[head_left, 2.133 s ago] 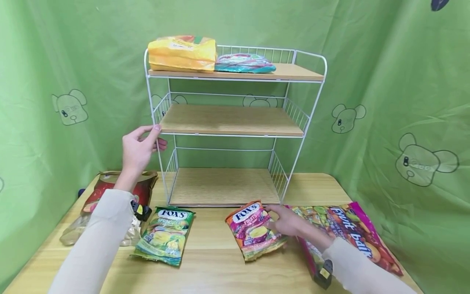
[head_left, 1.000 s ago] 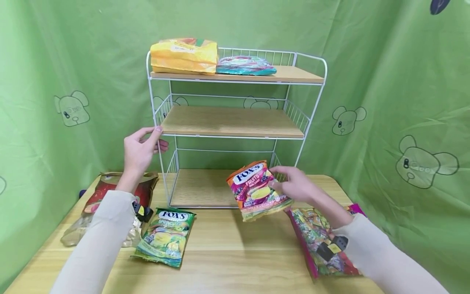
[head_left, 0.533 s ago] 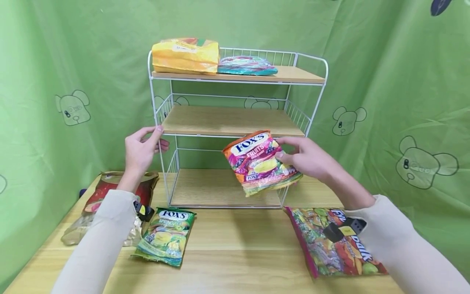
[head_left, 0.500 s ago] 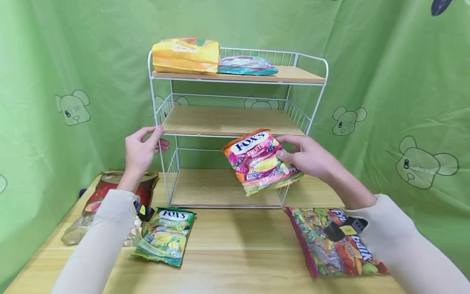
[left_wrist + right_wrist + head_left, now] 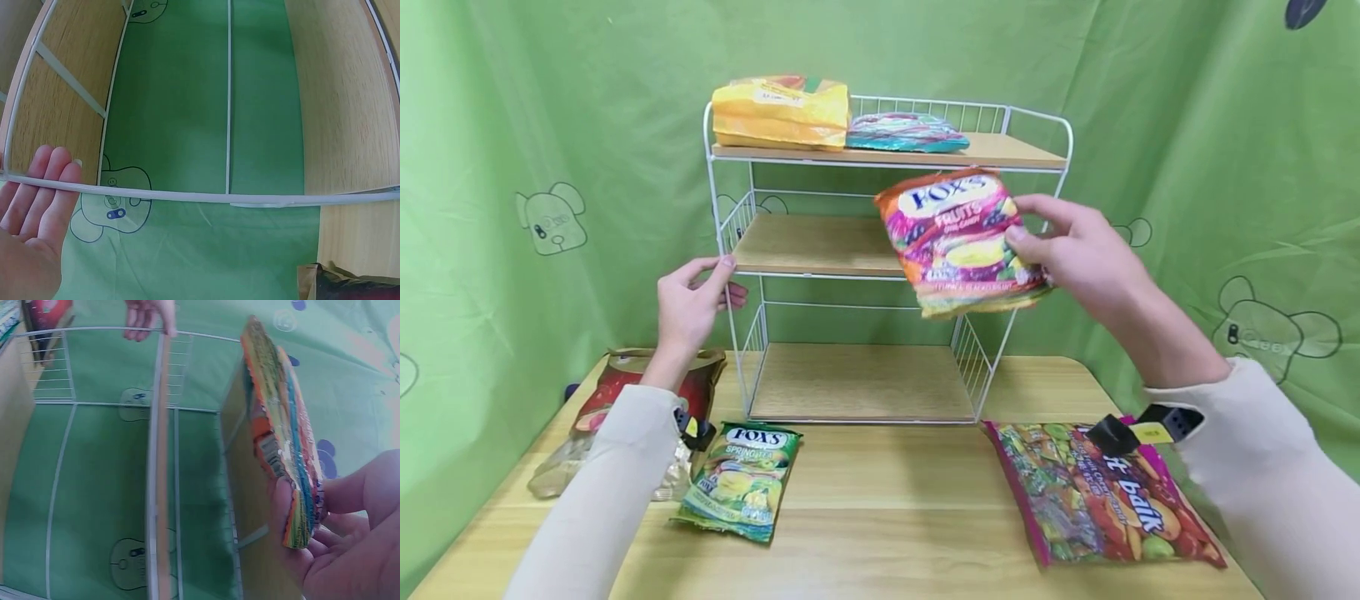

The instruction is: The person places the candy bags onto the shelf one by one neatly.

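My right hand [image 5: 1086,250] pinches the right edge of an orange and purple Fox's Fruits candy bag [image 5: 958,242], thumb in front. The bag is in the air before the middle and top shelves; in the right wrist view the candy bag [image 5: 281,437] shows edge-on. At the middle shelf's front left corner, my left hand [image 5: 688,304] grips the white wire shelf rack [image 5: 850,158], thumb on the corner and fingers behind the post. In the left wrist view the fingers of the left hand [image 5: 40,212] lie across the white post.
On the top shelf lie a yellow bag [image 5: 782,112] and a teal striped bag [image 5: 910,133]. A green Fox's bag [image 5: 745,483], a large Fruit Balik bag [image 5: 1105,492] and a red-brown bag [image 5: 700,383] rest on the wooden table [image 5: 865,533], near the rack's base.
My right hand has lifted the Fox's Fruits bag from the table, up past the bottom shelf to the height between the middle and top shelves. The left hand has stayed on the rack.
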Action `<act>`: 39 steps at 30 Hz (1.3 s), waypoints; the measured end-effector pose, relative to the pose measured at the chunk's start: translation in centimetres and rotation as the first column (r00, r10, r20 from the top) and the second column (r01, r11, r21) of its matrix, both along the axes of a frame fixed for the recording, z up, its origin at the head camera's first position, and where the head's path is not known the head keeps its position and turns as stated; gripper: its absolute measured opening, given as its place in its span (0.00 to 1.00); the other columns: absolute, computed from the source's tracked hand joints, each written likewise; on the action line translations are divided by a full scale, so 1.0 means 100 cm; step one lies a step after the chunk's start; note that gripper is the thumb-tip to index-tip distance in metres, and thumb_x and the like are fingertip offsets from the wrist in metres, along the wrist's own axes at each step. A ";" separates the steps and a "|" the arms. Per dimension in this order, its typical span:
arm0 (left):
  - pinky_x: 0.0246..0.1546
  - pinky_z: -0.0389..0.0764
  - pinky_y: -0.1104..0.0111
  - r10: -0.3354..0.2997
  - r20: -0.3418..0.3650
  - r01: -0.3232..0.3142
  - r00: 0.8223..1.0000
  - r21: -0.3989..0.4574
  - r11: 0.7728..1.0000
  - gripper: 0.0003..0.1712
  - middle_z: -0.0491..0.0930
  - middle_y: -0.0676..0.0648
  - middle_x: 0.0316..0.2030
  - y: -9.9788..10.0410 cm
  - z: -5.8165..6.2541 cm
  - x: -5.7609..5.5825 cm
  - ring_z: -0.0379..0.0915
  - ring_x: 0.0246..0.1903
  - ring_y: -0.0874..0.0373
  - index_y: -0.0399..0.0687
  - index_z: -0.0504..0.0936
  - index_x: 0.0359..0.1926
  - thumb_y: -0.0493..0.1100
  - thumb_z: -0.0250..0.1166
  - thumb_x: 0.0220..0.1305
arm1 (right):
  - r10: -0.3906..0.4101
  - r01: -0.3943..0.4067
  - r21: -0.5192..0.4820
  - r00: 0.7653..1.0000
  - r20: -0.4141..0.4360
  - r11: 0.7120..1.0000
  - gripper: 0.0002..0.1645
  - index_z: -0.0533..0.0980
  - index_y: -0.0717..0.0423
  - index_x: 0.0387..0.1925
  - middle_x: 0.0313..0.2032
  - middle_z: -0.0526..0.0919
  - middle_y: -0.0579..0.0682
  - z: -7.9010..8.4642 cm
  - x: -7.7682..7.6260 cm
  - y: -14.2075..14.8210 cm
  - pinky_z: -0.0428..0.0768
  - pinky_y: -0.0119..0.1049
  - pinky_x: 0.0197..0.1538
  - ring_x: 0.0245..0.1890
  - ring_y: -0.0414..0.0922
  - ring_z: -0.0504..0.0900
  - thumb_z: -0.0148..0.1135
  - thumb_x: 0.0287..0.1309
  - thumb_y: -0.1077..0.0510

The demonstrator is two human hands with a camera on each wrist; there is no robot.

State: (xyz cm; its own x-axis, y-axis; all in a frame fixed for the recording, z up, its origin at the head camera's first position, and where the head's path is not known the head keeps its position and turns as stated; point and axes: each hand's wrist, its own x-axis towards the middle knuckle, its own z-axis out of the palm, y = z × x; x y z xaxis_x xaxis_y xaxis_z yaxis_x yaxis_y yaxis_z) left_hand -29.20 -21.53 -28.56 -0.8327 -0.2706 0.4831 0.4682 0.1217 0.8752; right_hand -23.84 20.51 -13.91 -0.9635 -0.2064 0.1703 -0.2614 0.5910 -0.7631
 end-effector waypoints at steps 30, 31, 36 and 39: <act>0.37 0.91 0.68 0.007 -0.002 -0.007 1.000 0.007 1.000 0.24 0.89 0.46 0.26 0.004 -0.001 0.000 0.87 0.25 0.57 0.36 0.84 0.53 0.52 0.67 0.70 | -0.019 0.175 -0.638 0.970 0.244 0.749 0.28 0.68 0.43 0.71 0.54 0.80 0.47 0.075 -0.057 -0.002 0.84 0.32 0.33 0.40 0.41 0.83 0.59 0.72 0.52; 0.37 0.91 0.69 0.007 -0.002 -0.007 1.000 0.006 1.000 0.24 0.89 0.46 0.26 0.005 -0.002 0.000 0.87 0.25 0.57 0.36 0.84 0.53 0.53 0.67 0.70 | -0.019 0.182 -0.644 0.968 0.251 0.743 0.27 0.69 0.44 0.69 0.51 0.82 0.47 0.076 -0.058 -0.001 0.84 0.32 0.32 0.39 0.41 0.83 0.61 0.71 0.52; 0.36 0.91 0.69 0.000 -0.004 0.000 1.000 0.012 1.000 0.24 0.88 0.46 0.26 0.006 -0.002 -0.001 0.87 0.25 0.57 0.36 0.84 0.53 0.52 0.67 0.70 | -0.006 0.232 -0.725 0.954 0.300 0.649 0.24 0.75 0.50 0.57 0.47 0.82 0.48 0.082 -0.064 0.003 0.86 0.31 0.35 0.46 0.42 0.80 0.71 0.61 0.54; 0.36 0.91 0.69 -0.001 -0.009 0.001 1.000 0.017 1.000 0.23 0.88 0.45 0.25 0.006 -0.001 0.000 0.87 0.24 0.57 0.36 0.84 0.53 0.52 0.67 0.70 | 0.029 0.260 -0.785 0.943 0.333 0.563 0.25 0.75 0.50 0.56 0.54 0.77 0.49 0.084 -0.066 0.004 0.89 0.32 0.49 0.58 0.43 0.76 0.73 0.58 0.56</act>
State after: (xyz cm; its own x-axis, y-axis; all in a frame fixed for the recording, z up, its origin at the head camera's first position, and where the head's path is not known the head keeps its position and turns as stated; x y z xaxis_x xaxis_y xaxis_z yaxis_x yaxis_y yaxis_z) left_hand -29.25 -20.90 -28.69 -0.8288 -0.2780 0.4856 0.4759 0.1063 0.8731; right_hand -30.42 20.88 -5.56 -0.9976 -0.0030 -0.0696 0.0672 -0.3054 -0.9499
